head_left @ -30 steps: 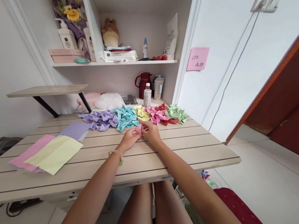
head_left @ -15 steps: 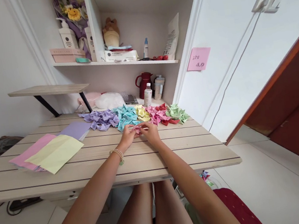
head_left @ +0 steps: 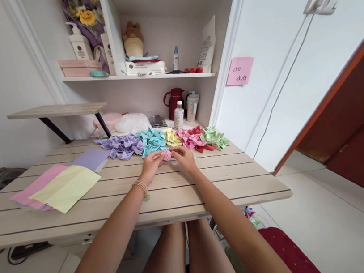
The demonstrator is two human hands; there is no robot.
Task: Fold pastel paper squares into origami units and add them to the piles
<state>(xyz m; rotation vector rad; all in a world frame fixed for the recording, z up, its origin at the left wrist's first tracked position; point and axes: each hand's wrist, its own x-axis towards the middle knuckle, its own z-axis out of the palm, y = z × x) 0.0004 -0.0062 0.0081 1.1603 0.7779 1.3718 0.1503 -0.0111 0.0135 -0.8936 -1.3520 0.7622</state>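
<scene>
Between my two hands is a small pink folded paper, held just above the slatted desk. My left hand pinches its left side, and my right hand grips its right edge with the fingertips. Just beyond my fingers lies a row of folded paper pieces: a purple pile, a light blue pile, a few yellow ones, a pink pile, some red ones and a green pile. The exact shape of the held piece is partly covered by my fingers.
Flat sheets lie at the left of the desk: yellow paper, pink paper and purple paper. A small raised shelf stands behind them. A clear bottle, a red jug and a tumbler stand at the back.
My hands have spread slightly apart around the pink paper, and more of it shows between them. The view has shifted a little; the piles lie as before.
</scene>
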